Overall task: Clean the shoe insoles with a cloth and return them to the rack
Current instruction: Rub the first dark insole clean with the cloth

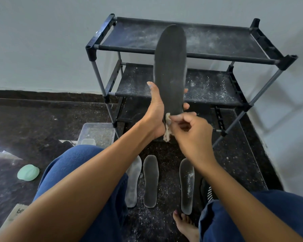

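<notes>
Two hands: left hand point(155, 109) fingers grip upright insole point(171, 67), right hand point(191, 131) fingers pinch cloth point(167, 130) at its heel

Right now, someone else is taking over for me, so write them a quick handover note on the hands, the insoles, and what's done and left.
Left hand grips the dark insole upright near its heel, in front of the rack.
Right hand pinches the cloth against the insole's bottom end.
Three more insoles lie on the floor by the knees: a pale grey one, a dark one and a dusty one.
Done: nothing is back on the rack; both shelves show only white dust.
Left: finish wiping the held insole, clean the floor three, then put all four on the rack.
</notes>
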`<state>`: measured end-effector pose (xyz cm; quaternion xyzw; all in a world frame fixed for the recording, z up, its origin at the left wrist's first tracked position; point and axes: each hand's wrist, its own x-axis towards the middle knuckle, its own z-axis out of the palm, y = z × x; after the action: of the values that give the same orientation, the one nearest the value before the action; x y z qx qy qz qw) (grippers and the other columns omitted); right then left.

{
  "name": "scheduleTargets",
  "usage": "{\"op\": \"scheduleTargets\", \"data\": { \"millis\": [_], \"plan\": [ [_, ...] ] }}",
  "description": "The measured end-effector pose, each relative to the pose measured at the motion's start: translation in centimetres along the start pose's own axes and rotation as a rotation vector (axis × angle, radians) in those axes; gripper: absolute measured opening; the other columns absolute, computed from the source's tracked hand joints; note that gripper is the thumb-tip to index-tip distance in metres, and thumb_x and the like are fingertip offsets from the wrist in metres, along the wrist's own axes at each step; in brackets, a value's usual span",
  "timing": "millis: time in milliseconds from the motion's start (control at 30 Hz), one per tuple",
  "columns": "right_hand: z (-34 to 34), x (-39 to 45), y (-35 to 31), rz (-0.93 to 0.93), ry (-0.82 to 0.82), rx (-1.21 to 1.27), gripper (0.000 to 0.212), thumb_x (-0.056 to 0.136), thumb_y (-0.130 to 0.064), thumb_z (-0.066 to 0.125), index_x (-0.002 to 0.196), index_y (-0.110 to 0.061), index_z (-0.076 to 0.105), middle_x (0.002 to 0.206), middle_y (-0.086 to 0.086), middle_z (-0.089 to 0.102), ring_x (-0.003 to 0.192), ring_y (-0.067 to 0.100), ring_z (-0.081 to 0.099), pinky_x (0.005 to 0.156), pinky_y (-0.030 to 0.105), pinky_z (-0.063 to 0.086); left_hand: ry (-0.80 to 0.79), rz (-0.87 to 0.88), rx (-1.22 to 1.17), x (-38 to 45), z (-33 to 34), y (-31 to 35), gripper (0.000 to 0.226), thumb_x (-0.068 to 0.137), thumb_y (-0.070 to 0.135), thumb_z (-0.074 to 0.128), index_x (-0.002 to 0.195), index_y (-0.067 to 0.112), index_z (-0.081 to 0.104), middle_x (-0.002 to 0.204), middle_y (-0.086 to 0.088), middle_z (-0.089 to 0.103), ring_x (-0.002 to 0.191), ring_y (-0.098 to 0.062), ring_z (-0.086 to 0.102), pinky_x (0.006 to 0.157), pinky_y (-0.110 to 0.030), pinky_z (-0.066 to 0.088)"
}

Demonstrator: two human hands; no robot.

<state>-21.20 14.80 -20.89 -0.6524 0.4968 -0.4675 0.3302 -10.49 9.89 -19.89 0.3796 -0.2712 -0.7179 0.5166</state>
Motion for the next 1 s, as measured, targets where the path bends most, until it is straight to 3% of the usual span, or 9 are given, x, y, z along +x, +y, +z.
{"op": "scheduleTargets", "data": {
  "millis": [100, 233, 367, 433, 600, 700, 767, 833, 1000],
  "plan": [
    [0.1, -0.7, 0.1, -0.050, -0.022, -0.036, 0.004, 0.084, -0.013, 0.069, 0.081, -0.013, 0.072, 0.079, -0.002, 0.067, 0.069, 0.005, 0.064, 0.064, 0.018, 0.051, -0.008, -0.002, 0.006, 0.1, -0.1, 0.0, 0.099, 0.077, 0.082, 0.001, 0.112, 0.013, 0.063, 0.070, -0.011, 0.061, 0.072, -0.032, 0.067, 0.082, -0.044, 0.056],
    [-0.1, -1.9, 0.7, 0.016, -0.148, -0.160, 0.006, 0.077, -0.009, 0.071, 0.080, -0.013, 0.075, 0.077, -0.004, 0.067, 0.066, 0.004, 0.062, 0.064, 0.024, 0.051, -0.009, -0.003, -0.001, 0.2, -0.5, 1.0, 0.098, 0.076, 0.083, -0.002, 0.109, 0.016, 0.062, 0.071, -0.009, 0.059, 0.077, -0.032, 0.066, 0.080, -0.047, 0.053],
    [0.0, -0.5, -0.1, -0.013, -0.021, -0.102, 0.005, 0.081, -0.010, 0.069, 0.083, -0.012, 0.073, 0.079, -0.002, 0.067, 0.068, 0.003, 0.063, 0.064, 0.010, 0.047, -0.004, -0.003, 0.029, 0.2, -0.1, 0.2, 0.100, 0.077, 0.083, 0.004, 0.112, 0.011, 0.063, 0.071, -0.011, 0.061, 0.070, -0.026, 0.063, 0.093, -0.049, 0.049],
    [0.3, 0.0, -0.5, -0.085, 0.035, -0.125, 0.006, 0.084, -0.012, 0.068, 0.088, -0.013, 0.072, 0.082, -0.008, 0.064, 0.076, 0.005, 0.063, 0.072, 0.012, 0.047, 0.002, -0.024, 0.064, 0.3, -0.1, -0.1, 0.102, 0.076, 0.085, 0.005, 0.116, 0.012, 0.064, 0.076, -0.011, 0.063, 0.078, -0.028, 0.062, 0.098, -0.049, 0.046],
    [0.6, -1.7, -0.2, 0.028, -0.117, -0.126, 0.003, 0.083, -0.012, 0.066, 0.082, -0.011, 0.069, 0.074, -0.001, 0.067, 0.064, 0.008, 0.064, 0.063, 0.025, 0.053, -0.001, -0.024, 0.062, 0.4, -0.4, 0.4, 0.101, 0.076, 0.084, 0.003, 0.118, 0.014, 0.062, 0.074, -0.010, 0.061, 0.073, -0.029, 0.065, 0.094, -0.051, 0.047],
    [0.1, -1.3, 0.3, 0.046, -0.140, -0.251, 0.006, 0.079, -0.010, 0.066, 0.083, -0.013, 0.071, 0.080, -0.003, 0.067, 0.069, 0.005, 0.061, 0.064, 0.020, 0.050, 0.004, -0.013, 0.044, 0.5, -0.5, 0.3, 0.101, 0.076, 0.084, 0.003, 0.122, 0.013, 0.059, 0.073, -0.010, 0.062, 0.071, -0.027, 0.066, 0.096, -0.053, 0.047],
    [-0.4, -0.1, 0.2, -0.031, -0.031, -0.257, 0.007, 0.084, -0.013, 0.067, 0.089, -0.014, 0.070, 0.085, -0.002, 0.066, 0.073, 0.005, 0.062, 0.069, 0.022, 0.051, -0.010, -0.031, 0.026, 0.4, -0.2, 0.2, 0.101, 0.077, 0.083, 0.004, 0.122, 0.011, 0.057, 0.070, -0.010, 0.065, 0.064, -0.024, 0.066, 0.080, -0.043, 0.057],
    [-0.8, 0.6, 0.0, -0.087, 0.054, -0.214, 0.010, 0.087, -0.015, 0.064, 0.096, -0.017, 0.067, 0.085, -0.002, 0.065, 0.074, 0.003, 0.062, 0.070, 0.020, 0.052, -0.038, -0.062, 0.027, 0.3, 0.3, 0.0, 0.099, 0.077, 0.083, 0.004, 0.121, 0.012, 0.057, 0.070, -0.009, 0.068, 0.062, -0.021, 0.067, 0.061, -0.032, 0.057],
    [0.0, -1.2, 0.0, -0.081, -0.037, -0.231, 0.010, 0.084, -0.009, 0.067, 0.092, -0.014, 0.070, 0.084, -0.001, 0.066, 0.072, 0.006, 0.063, 0.069, 0.024, 0.052, -0.012, -0.021, 0.012, 0.6, 0.2, 0.3, 0.097, 0.075, 0.085, 0.004, 0.114, 0.018, 0.063, 0.074, -0.008, 0.064, 0.075, -0.029, 0.064, 0.080, -0.042, 0.052]
  ]
}}
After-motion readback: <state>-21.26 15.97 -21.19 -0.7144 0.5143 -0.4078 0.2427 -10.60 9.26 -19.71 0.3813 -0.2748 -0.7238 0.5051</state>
